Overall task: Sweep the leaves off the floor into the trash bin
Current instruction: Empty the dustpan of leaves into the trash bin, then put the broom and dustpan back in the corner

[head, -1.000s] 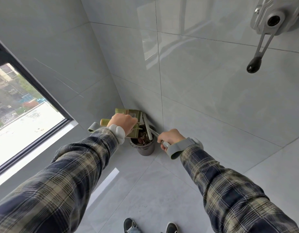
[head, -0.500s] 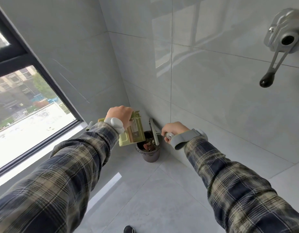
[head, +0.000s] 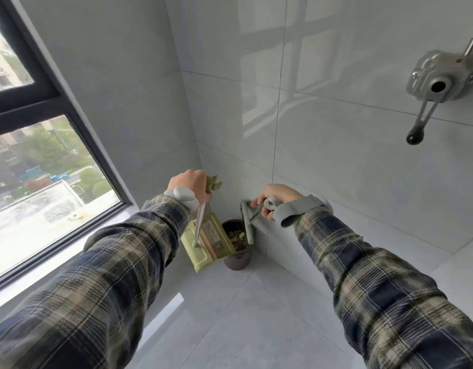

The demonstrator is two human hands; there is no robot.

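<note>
Trash bin (head: 236,260), leaves (head: 237,236) inside. Left hand (head: 188,185), fingers clamped on dustpan (head: 202,246), left of bin. Right hand (head: 277,197), fingers clamped on brush (head: 246,222), above bin.

We look down on a grey tiled floor (head: 230,328) crossed by thin grout lines. One dark round bin (head: 236,258) stands on it at twelve o'clock from us, dry leaves (head: 236,237) inside. At seven o'clock from the bin, a bright daylight strip (head: 163,312) lies across the tiles
</note>
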